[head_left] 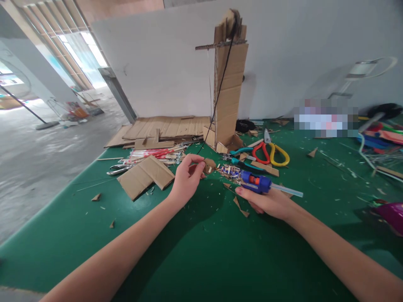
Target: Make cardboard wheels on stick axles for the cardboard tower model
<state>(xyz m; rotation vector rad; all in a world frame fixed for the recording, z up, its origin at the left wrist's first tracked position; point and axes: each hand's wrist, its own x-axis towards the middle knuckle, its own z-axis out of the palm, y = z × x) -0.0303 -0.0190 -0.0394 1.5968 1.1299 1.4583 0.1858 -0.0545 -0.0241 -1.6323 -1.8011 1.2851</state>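
Between the thumb and fingers of my left hand [189,178] is a small rounded cardboard piece [209,166]. My right hand [266,202] grips a blue hot glue gun [256,181], with a clear glue stick [288,191] sticking out of its back end. The gun's front is crusted with bits of debris, and its tip points left, close against the cardboard piece; whether they touch I cannot tell. Behind my hands stands a tall cardboard tower [231,92]. A black cord [222,79] runs from its top down towards my left hand.
Red-and-yellow-handled scissors [270,153] and teal-handled pliers [247,163] lie behind the glue gun. Folded cardboard [141,178], thin sticks [151,154] and flat cardboard sheets [166,128] lie left. A purple packet [392,216] is at the right edge. Scraps dot the green table [201,260].
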